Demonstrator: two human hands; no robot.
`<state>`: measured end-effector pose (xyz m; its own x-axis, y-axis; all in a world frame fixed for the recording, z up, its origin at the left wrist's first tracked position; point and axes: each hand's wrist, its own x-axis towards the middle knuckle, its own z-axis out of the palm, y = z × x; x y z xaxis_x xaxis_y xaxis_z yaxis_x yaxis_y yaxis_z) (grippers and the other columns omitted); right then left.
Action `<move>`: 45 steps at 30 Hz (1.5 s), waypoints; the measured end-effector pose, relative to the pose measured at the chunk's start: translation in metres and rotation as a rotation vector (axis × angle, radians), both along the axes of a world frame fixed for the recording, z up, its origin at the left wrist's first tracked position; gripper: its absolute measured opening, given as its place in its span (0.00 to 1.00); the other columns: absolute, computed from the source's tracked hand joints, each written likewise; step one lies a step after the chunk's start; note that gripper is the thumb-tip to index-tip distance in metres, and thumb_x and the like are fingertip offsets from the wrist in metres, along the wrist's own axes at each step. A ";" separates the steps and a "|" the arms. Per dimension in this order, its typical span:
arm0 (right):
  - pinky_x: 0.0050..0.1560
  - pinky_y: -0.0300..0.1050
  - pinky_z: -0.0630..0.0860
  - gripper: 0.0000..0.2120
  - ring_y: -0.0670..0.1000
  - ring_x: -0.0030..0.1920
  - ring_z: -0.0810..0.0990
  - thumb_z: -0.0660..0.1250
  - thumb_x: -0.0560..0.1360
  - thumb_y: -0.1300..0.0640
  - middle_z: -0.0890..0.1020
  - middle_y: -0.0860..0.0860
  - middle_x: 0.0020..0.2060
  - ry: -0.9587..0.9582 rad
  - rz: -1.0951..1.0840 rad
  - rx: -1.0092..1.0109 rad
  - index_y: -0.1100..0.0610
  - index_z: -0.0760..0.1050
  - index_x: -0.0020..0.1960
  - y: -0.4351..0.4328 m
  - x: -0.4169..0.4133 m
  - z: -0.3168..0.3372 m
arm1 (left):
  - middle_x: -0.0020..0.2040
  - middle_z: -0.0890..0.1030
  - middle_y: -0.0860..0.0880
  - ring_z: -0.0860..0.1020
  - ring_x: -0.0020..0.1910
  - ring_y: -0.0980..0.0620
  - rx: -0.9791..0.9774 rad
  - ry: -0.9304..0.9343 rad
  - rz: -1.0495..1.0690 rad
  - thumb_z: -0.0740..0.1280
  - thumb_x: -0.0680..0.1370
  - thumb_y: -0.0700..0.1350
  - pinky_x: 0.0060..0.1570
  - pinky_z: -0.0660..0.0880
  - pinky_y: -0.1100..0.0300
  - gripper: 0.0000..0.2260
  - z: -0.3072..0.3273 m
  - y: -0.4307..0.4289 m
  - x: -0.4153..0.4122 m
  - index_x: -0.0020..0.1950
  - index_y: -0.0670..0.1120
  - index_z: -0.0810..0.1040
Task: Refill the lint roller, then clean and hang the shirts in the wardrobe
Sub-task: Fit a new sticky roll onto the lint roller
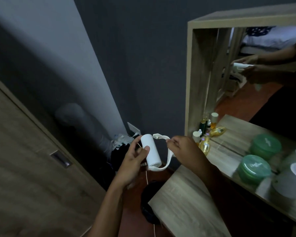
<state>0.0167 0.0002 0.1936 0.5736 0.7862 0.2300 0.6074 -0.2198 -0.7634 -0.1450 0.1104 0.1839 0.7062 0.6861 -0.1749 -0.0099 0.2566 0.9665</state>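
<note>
Two hands, smooth white cylindrical roll

Wardrobe door left; dresser right, jars on it, mirror behind.

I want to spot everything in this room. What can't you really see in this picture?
Head view only:
- Green jars: label writing smeared by blur.
- Pile in the corner: too dark to tell what it holds.
- Roller: the left hand covers one side; the right hand hides part of the white frame.
- Little bottles: too small to read.
- Table: cut off by the bottom edge.
</note>
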 end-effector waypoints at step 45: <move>0.31 0.48 0.71 0.14 0.51 0.28 0.74 0.63 0.79 0.53 0.74 0.51 0.26 -0.173 -0.050 0.090 0.57 0.74 0.35 0.005 -0.009 0.028 | 0.62 0.82 0.48 0.80 0.62 0.48 0.318 0.025 -0.247 0.64 0.80 0.45 0.57 0.78 0.55 0.22 0.034 0.006 -0.011 0.73 0.54 0.65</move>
<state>0.0080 0.0048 0.2215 0.5569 0.7296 0.3969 0.7215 -0.1882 -0.6663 -0.1560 0.1161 0.2180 0.8551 0.5185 -0.0006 0.0390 -0.0631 0.9972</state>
